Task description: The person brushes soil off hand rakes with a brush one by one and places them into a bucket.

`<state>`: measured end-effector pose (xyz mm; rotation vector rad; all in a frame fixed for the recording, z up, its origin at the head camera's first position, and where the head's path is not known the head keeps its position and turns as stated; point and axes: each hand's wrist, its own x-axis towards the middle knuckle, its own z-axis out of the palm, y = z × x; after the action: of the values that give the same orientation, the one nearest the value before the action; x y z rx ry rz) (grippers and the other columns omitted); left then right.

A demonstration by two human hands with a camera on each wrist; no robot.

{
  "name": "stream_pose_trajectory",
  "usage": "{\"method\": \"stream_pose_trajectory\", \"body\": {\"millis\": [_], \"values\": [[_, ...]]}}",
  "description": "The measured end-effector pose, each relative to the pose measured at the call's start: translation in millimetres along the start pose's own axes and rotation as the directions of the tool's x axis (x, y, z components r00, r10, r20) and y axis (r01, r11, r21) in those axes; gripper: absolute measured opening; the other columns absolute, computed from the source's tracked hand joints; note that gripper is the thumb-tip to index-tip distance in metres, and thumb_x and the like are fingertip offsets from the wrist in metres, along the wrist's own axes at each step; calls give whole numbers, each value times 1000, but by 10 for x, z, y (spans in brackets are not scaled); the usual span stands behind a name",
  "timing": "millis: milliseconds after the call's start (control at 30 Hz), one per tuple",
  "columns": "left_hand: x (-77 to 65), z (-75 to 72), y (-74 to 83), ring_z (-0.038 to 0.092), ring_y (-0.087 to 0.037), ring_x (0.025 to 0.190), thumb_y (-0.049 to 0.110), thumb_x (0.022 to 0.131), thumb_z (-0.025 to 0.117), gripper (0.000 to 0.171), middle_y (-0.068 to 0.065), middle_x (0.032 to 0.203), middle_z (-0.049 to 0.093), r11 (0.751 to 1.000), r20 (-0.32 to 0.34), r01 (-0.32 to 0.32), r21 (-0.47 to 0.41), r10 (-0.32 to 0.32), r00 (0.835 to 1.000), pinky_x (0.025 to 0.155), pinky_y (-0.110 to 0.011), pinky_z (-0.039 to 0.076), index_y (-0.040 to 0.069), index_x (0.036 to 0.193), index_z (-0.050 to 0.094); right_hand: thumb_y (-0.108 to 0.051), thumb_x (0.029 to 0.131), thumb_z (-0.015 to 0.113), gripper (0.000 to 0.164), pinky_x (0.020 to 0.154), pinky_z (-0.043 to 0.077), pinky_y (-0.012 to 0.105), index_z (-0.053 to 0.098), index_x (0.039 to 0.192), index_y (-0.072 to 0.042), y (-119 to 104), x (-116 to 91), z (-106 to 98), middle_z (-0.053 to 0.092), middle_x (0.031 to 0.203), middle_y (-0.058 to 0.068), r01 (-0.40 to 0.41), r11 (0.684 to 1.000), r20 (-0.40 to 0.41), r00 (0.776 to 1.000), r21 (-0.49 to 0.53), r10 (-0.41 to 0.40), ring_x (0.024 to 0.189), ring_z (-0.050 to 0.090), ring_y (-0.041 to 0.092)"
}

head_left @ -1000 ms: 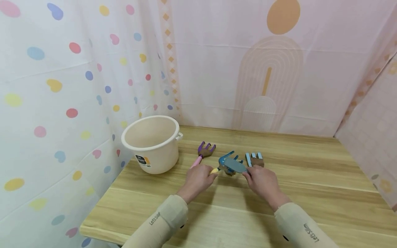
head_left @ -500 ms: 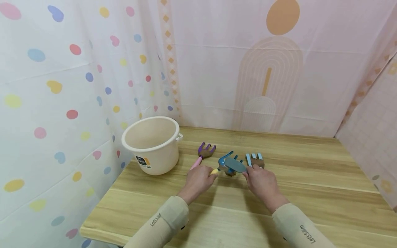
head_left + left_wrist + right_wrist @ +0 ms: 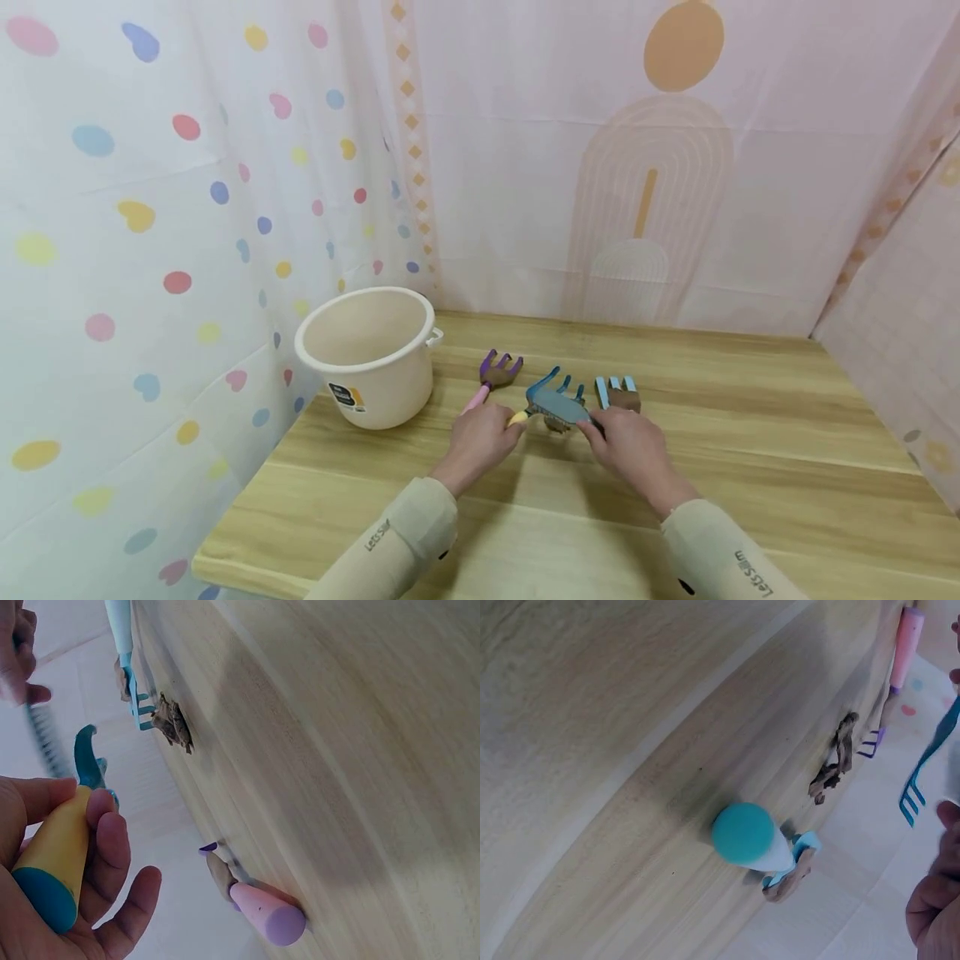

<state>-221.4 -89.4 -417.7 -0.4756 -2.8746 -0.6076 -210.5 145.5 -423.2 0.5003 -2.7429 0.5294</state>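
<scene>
My left hand (image 3: 482, 440) grips the yellow handle (image 3: 61, 847) of a hand rake (image 3: 88, 761) with blue tines, held above the table. In my right hand (image 3: 636, 450) is a small brush (image 3: 562, 407) with a grey-blue back. Its bristles, blurred in the left wrist view, face the blue rake; in the head view the brush overlaps the rake's head. Whether they touch, I cannot tell. Brown dirt-like clumps (image 3: 835, 761) lie on the table beneath. A purple rake (image 3: 501, 368) with a pink handle and a light-blue rake (image 3: 617, 392) lie either side, both with brown clods on them.
A cream bucket (image 3: 378, 392) stands at the table's left, near the polka-dot curtain (image 3: 176, 217). The wooden table (image 3: 750, 417) ends against pale curtains at the back and right. Its left front corner shows at the lower left.
The brush has shifted slightly left and down across the blue rake, towards its yellow handle. The rake's tines have tilted a little. My left hand stays nearly in place.
</scene>
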Motion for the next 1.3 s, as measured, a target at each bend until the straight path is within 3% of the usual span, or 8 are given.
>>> {"method": "stream_pose_trajectory", "body": {"millis": [133,333,433,567,667,900,1133,1300], "values": [[-3,24,-7,44,-7,48,29,94,62,35,10,51,46,1000,-5,-3,-6,3,1000,77,-40,51,18,61,59,-29,95,67,26,48,39,35,57,75,-15,8,-28,40,57,67,1,2,999,16,1000,-54,-1,54,48,15],[-4,65,-19,42,-9,44,28,95,61,37,10,49,45,1000,-8,2,-14,-2,1000,58,-33,44,20,59,56,-28,93,70,21,44,44,36,66,82,-11,2,-56,77,62,74,5,15,991,-44,999,-131,-21,53,55,18],[-6,61,-21,41,-8,43,29,95,61,38,10,49,44,1000,-17,2,-15,-2,1000,65,-35,47,20,59,54,-28,93,70,21,42,44,35,66,84,-9,-11,-57,89,60,73,5,23,989,-71,997,-148,-34,51,56,19],[3,49,-29,48,-10,47,28,95,62,34,9,50,47,1000,-17,-7,-21,7,1000,94,-39,47,15,63,62,-27,95,68,22,42,43,37,66,86,-7,1,-41,96,59,74,6,-16,989,-92,996,-146,2,51,56,23],[10,37,-40,60,-14,63,27,94,63,27,9,51,49,1000,-18,-1,-19,0,1000,99,-39,45,11,73,71,-28,96,66,23,44,43,37,70,94,-5,20,-27,90,62,79,6,-61,994,-91,994,-88,53,54,56,21],[22,8,-32,48,-11,49,31,97,59,38,8,50,45,1000,0,8,-18,-8,1000,84,-40,51,17,62,57,-30,98,64,23,51,42,33,70,89,-10,-30,7,70,64,74,3,-49,992,0,999,118,49,58,52,13],[9,4,-8,42,-9,46,29,96,61,39,8,50,44,1000,7,9,-18,-9,1000,59,-34,45,18,60,54,-29,96,65,21,49,38,33,68,84,-12,-59,-3,79,62,74,2,-67,997,16,998,27,67,58,49,15],[-4,12,-16,45,-8,47,29,95,62,29,9,51,47,1000,7,-5,7,5,1000,67,-36,50,14,71,68,-29,96,67,20,48,40,33,69,84,-13,-49,-31,80,65,78,4,-87,996,6,996,-23,87,59,54,16]]}}
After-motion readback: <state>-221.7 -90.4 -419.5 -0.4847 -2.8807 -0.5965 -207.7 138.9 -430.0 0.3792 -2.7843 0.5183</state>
